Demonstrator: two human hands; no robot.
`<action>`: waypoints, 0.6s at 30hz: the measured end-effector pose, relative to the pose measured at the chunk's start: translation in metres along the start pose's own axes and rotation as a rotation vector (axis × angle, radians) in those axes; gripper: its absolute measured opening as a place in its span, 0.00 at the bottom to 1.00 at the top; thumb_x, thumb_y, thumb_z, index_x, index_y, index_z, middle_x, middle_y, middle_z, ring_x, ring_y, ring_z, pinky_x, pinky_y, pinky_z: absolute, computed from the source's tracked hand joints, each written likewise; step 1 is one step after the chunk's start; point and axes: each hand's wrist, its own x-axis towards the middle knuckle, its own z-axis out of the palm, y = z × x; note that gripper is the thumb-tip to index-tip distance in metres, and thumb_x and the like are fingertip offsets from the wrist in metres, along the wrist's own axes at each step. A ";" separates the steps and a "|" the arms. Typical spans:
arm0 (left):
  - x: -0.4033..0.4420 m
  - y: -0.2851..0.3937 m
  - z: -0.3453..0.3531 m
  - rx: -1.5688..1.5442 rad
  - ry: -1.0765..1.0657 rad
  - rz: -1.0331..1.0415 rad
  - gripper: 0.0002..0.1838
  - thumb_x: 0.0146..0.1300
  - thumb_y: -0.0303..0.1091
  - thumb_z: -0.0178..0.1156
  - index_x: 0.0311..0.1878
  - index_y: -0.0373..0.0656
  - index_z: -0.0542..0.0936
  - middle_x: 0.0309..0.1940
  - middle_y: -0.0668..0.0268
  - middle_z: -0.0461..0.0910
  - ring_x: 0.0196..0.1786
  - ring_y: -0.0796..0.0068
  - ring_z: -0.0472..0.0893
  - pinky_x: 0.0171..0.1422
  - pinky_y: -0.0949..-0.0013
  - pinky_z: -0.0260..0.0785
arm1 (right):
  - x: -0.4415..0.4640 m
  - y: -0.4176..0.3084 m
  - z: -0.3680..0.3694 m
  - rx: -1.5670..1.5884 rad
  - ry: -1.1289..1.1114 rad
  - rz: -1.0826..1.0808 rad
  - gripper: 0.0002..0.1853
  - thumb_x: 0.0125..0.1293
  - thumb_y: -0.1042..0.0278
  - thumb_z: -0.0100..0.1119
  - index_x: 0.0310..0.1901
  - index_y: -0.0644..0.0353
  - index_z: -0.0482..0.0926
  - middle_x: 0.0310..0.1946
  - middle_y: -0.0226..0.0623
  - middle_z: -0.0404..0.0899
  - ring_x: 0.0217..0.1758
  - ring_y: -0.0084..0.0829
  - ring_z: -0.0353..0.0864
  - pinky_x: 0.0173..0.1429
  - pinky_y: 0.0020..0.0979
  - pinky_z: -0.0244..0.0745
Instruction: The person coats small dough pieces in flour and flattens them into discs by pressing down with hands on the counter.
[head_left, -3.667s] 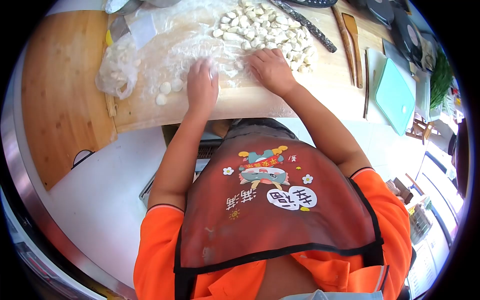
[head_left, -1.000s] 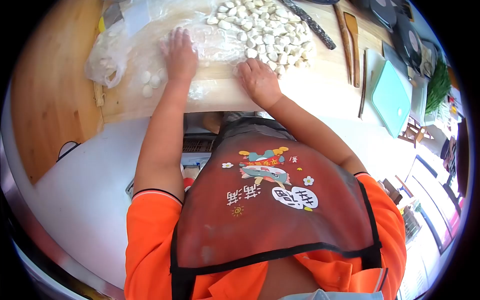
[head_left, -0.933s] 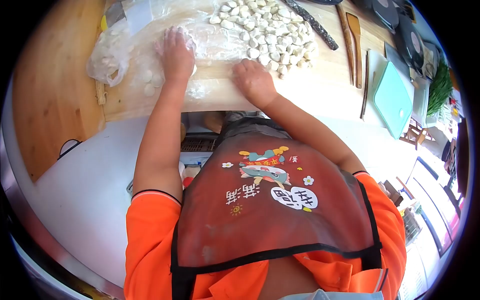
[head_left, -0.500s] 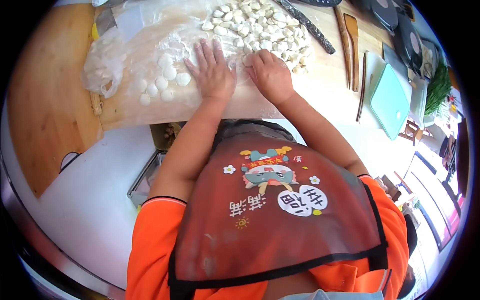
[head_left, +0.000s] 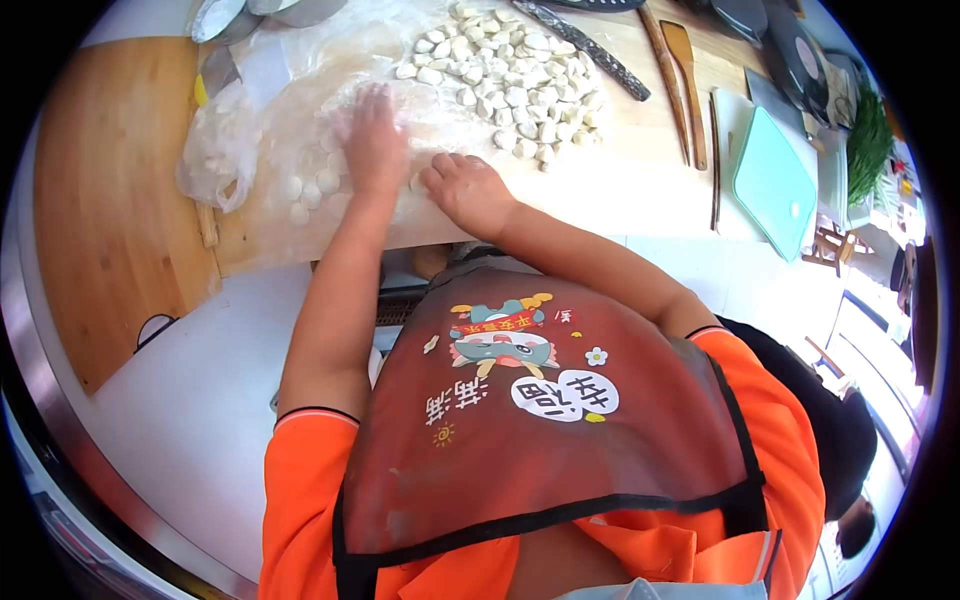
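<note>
My left hand (head_left: 375,145) is over the floured work surface beside several flat white dough discs (head_left: 328,181); its fingers point away from me and are smeared by motion. To its right and nearer the front edge, my right hand (head_left: 472,192) has its fingers curled down, with a small pale dough piece (head_left: 418,184) showing at its fingertips. Beyond my right hand lie many small whitish dough pieces (head_left: 515,97) in a spread heap. A thin, flour-dusted plastic sheet (head_left: 300,120) covers part of the wooden table (head_left: 590,195).
A clear plastic bag (head_left: 222,150) with pale contents sits at the left. Beyond the heap lies a dark speckled rod (head_left: 590,48). Further right are a wooden spatula (head_left: 688,90), a long wooden stick (head_left: 668,80) and a mint-green board (head_left: 775,185). A dark-clothed person (head_left: 830,410) is at the right.
Since half a second ago, both hands have moved left, the right also nearer the table edge. My left hand now covers part of the disc area. A dark-clothed person shows more at the right.
</note>
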 end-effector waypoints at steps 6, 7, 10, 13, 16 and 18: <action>-0.030 0.064 0.041 -0.100 0.142 -0.031 0.41 0.76 0.54 0.55 0.84 0.42 0.59 0.85 0.49 0.53 0.88 0.51 0.46 0.87 0.32 0.29 | -0.033 0.055 -0.055 -0.111 0.121 0.248 0.07 0.62 0.67 0.61 0.42 0.53 0.79 0.40 0.36 0.77 0.44 0.38 0.83 0.45 0.40 0.80; -0.031 0.068 0.037 -0.062 0.128 -0.023 0.42 0.75 0.55 0.55 0.84 0.42 0.58 0.85 0.49 0.53 0.89 0.50 0.46 0.87 0.32 0.29 | -0.036 0.062 -0.057 -0.127 0.130 0.245 0.07 0.61 0.67 0.62 0.41 0.54 0.79 0.40 0.35 0.76 0.43 0.38 0.83 0.44 0.39 0.80; -0.022 0.070 0.032 -0.032 0.106 0.005 0.42 0.75 0.57 0.55 0.84 0.43 0.60 0.85 0.48 0.53 0.88 0.48 0.46 0.87 0.31 0.31 | -0.031 0.070 -0.054 -0.175 0.144 0.225 0.08 0.60 0.66 0.64 0.39 0.54 0.78 0.39 0.34 0.76 0.42 0.36 0.83 0.43 0.39 0.80; -0.013 0.069 0.024 -0.036 0.114 0.043 0.42 0.74 0.57 0.56 0.83 0.44 0.61 0.85 0.47 0.52 0.88 0.48 0.46 0.86 0.30 0.33 | -0.032 0.067 -0.046 -0.184 0.117 0.227 0.07 0.61 0.66 0.64 0.39 0.54 0.78 0.39 0.35 0.75 0.42 0.37 0.83 0.44 0.39 0.79; -0.010 0.067 0.026 -0.051 0.148 0.060 0.41 0.74 0.57 0.57 0.82 0.43 0.63 0.85 0.50 0.54 0.88 0.50 0.49 0.86 0.31 0.35 | -0.028 0.065 -0.042 -0.234 0.072 0.181 0.06 0.61 0.66 0.62 0.39 0.54 0.79 0.39 0.35 0.75 0.42 0.37 0.82 0.44 0.40 0.78; -0.006 0.051 0.029 0.002 0.105 0.139 0.40 0.75 0.55 0.57 0.82 0.43 0.63 0.85 0.52 0.55 0.87 0.52 0.50 0.87 0.33 0.38 | -0.024 0.060 -0.028 -0.293 0.009 0.123 0.07 0.62 0.66 0.60 0.40 0.54 0.80 0.39 0.34 0.76 0.43 0.37 0.82 0.45 0.40 0.77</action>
